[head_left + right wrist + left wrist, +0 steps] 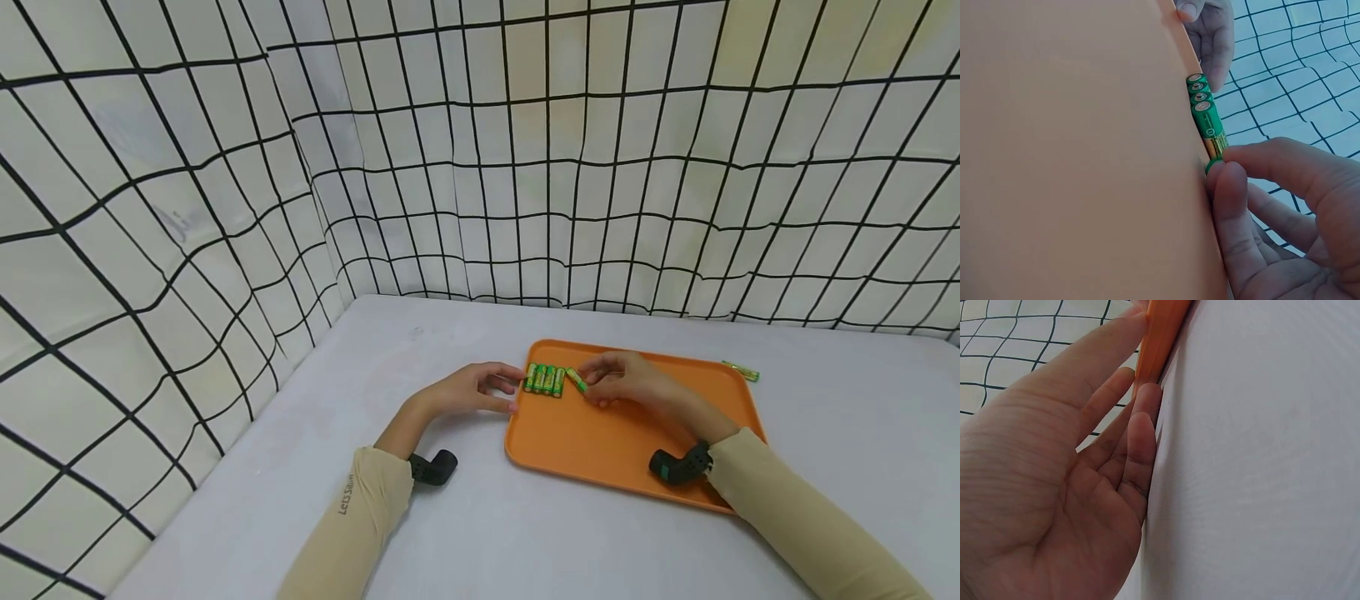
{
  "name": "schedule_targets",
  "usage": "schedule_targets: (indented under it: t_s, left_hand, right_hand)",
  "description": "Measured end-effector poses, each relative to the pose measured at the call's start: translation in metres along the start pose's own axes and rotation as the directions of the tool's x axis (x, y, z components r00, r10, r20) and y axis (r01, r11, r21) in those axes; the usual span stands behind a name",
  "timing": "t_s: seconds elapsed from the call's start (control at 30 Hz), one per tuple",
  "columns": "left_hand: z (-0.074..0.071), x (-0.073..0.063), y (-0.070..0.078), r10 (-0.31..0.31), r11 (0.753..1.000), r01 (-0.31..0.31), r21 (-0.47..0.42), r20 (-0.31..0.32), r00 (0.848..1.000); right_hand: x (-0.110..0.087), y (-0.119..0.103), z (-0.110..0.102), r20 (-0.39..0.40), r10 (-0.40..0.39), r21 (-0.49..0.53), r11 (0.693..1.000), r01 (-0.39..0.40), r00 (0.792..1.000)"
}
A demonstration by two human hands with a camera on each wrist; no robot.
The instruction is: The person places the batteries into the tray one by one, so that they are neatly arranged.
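Observation:
Several green and gold batteries (544,380) lie side by side in a row at the left end of an orange tray (585,437). My right hand (626,379) pinches one more battery (576,380) between thumb and fingertips, tilted and just right of the row. In the right wrist view the held battery is largely hidden behind the fingertips (1230,181). My left hand (483,387) rests at the tray's left edge, thumb and fingers touching the rim, loosely bent. Nothing shows within its palm in the left wrist view.
Another green battery (741,371) lies by the tray's far right corner, at its rim. A white table (465,517) carries the tray. Black netting (495,192) over white sheeting rises behind the table and along its left side.

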State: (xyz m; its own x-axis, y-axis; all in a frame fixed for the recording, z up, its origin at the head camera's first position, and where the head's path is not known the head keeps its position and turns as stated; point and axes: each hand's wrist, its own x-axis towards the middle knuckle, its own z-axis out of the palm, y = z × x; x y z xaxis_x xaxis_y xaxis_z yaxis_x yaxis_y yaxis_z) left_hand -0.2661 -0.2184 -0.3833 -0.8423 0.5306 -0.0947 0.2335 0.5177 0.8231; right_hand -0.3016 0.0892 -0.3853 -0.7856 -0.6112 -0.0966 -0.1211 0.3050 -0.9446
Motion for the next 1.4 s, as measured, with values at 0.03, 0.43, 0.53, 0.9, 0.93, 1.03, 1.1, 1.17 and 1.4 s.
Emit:
schedule_targets:
  t_s: [0.03, 0.43, 0.53, 0.9, 0.93, 1.03, 1.1, 1.17, 1.4]
  left_hand:
    - [0.0, 0.0, 0.0, 0.003, 1.0, -0.003, 0.001, 0.0, 1.0]
    - [-0.001, 0.002, 0.0, 0.015, 1.0, -0.015, -0.002, 0.005, 1.0]
    - [-0.001, 0.001, 0.001, 0.009, 1.0, -0.009, -0.004, 0.004, 1.0]
    - [-0.001, 0.002, -0.001, 0.004, 1.0, -0.004, -0.008, 0.003, 1.0]
    - [-0.001, 0.002, -0.001, 0.004, 1.0, -0.004, -0.007, 0.003, 1.0]
    - [-0.001, 0.002, -0.001, 0.0, 1.0, 0.0, -0.002, 0.004, 1.0]
    - [-0.001, 0.001, -0.001, 0.0, 1.0, 0.0, -0.003, 0.005, 1.0]
    - [0.0, 0.001, 0.0, -0.001, 1.0, 0.001, -0.009, 0.006, 1.0]
    - [0.0, 0.0, 0.0, 0.001, 0.999, 0.0, -0.033, 0.011, 1.0]
  right_hand:
    - [0.0, -0.001, 0.0, 0.009, -0.003, -0.003, 1.0, 0.003, 1.0]
    - [0.002, -0.002, 0.005, -0.014, -0.013, -0.043, 0.999, 0.013, 1.0]
    - [0.003, -0.001, 0.007, -0.03, -0.017, -0.047, 0.999, 0.016, 0.999]
    - [0.005, 0.002, 0.012, -0.092, -0.052, -0.059, 0.997, 0.047, 0.994]
    - [0.005, 0.001, 0.013, -0.102, -0.052, -0.061, 0.997, 0.046, 0.993]
    - [0.005, 0.002, 0.015, -0.123, -0.053, -0.065, 0.997, 0.046, 0.991]
    - [0.005, 0.002, 0.016, -0.131, -0.052, -0.068, 0.997, 0.043, 0.99]
    - [0.006, 0.002, 0.017, -0.138, -0.051, -0.078, 0.996, 0.04, 0.989]
    - [0.006, 0.001, 0.019, -0.146, -0.063, -0.094, 0.994, 0.05, 0.987]
